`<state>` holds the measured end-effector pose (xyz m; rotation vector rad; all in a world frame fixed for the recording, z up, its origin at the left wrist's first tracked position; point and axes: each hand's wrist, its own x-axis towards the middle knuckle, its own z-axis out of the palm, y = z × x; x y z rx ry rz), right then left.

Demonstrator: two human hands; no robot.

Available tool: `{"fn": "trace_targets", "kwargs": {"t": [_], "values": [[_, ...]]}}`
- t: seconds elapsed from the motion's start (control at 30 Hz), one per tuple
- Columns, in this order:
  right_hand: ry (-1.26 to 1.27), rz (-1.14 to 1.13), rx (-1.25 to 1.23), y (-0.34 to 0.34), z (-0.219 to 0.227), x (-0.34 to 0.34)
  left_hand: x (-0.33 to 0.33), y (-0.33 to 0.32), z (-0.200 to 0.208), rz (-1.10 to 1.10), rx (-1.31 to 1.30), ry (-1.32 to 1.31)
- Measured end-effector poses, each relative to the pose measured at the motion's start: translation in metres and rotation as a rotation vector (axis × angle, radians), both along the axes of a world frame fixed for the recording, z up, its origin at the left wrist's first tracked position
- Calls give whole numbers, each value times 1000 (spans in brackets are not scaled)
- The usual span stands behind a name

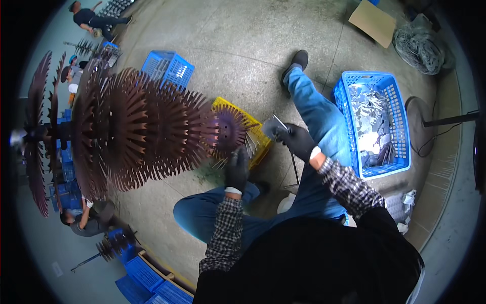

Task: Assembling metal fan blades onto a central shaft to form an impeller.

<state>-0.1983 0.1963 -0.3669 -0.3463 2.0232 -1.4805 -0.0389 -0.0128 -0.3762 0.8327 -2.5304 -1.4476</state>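
Note:
My right hand [299, 142], in a dark glove, is closed on thin grey metal plates [274, 126], held above the yellow crate's right side. In a dark glove too, my left hand [237, 169] has its fingers stretched up beside the lower edge of the nearest slotted disc; nothing shows in it, though dark glove and dark disc partly blend. That disc [225, 130] ends a long rack of dark brown, fan-like metal blades [152, 126] reaching in from the left. Beneath it, a yellow crate [262, 152] contains thin metal strips [251, 144].
A blue basket [349, 126] full of shiny metal plates [372, 114] stands right of my leg. Another blue crate [182, 72] sits behind the rack. A stand's round base [417, 126], coiled wire [419, 48] and cardboard [372, 23] lie at right. Other people work at far left.

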Motion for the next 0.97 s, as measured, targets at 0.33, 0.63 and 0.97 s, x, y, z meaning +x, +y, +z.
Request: {"fn": "trace_targets", "kwargs": {"t": [0.33, 0.63, 0.97], "values": [[243, 267, 311, -76, -116, -26, -31, -54, -53, -290, -787, 122], [181, 239, 322, -95, -132, -15, -42, -52, -57, -324, -821, -132], [256, 286, 286, -95, -128, -13, -40, -59, -71, -266, -617, -39]]}}
